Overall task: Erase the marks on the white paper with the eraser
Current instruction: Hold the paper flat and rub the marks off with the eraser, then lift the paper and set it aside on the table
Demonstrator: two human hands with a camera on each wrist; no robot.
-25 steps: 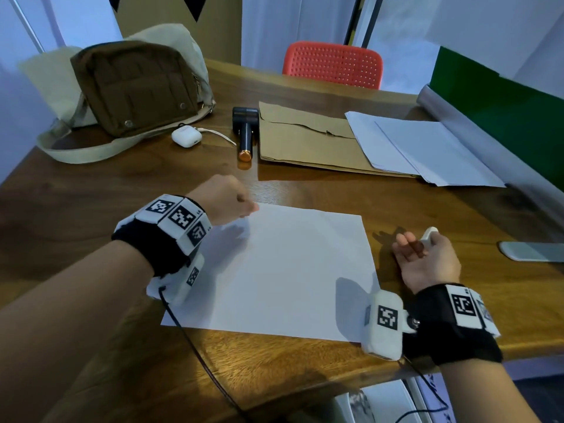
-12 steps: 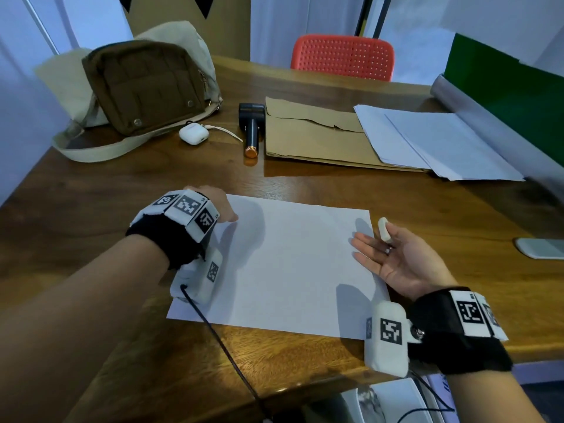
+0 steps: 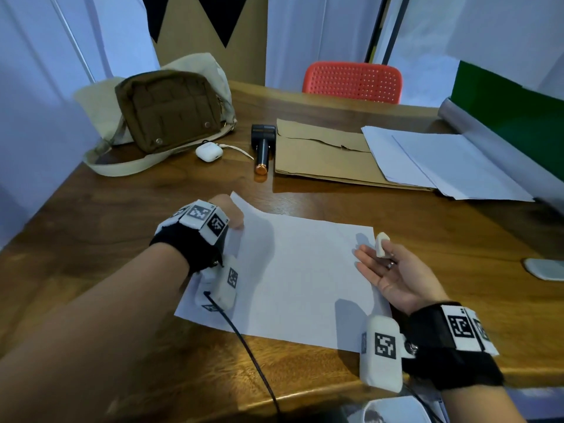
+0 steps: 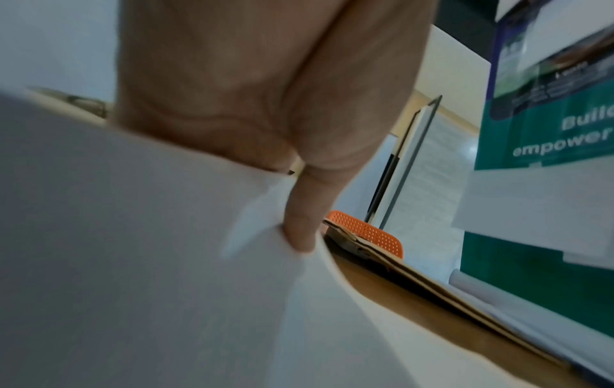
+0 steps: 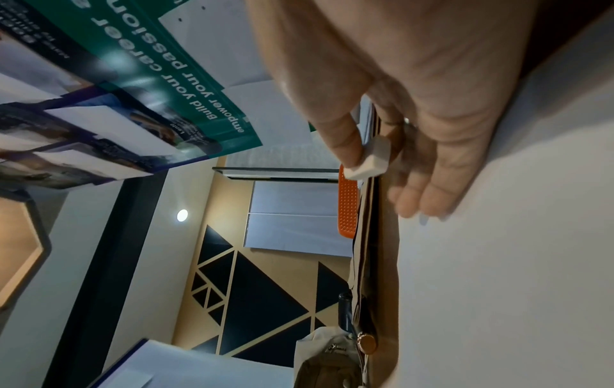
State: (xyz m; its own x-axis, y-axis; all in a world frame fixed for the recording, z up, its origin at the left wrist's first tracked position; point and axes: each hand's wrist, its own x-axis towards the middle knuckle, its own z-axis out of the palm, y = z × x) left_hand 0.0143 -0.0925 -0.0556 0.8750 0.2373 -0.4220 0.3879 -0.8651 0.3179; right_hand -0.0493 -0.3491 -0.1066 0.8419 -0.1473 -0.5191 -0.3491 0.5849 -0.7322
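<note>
Eraser [image 3: 381, 245] beside paper [image 3: 293, 279] edge

Left hand [image 3: 227, 210] pinches with its thumb (fingers hidden); right hand [image 3: 396, 277] palm-up.

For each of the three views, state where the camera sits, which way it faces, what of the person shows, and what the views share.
Head: worn on the head, looking forward and down at the wooden table; both forearms, left hand, right hand.
Left wrist: looks along the thumb pinching the lifted white paper sheet.
Right wrist: looks along the fingers pinching the small white eraser.
Shared: the paper and the red perforated chair show in all three.
</note>
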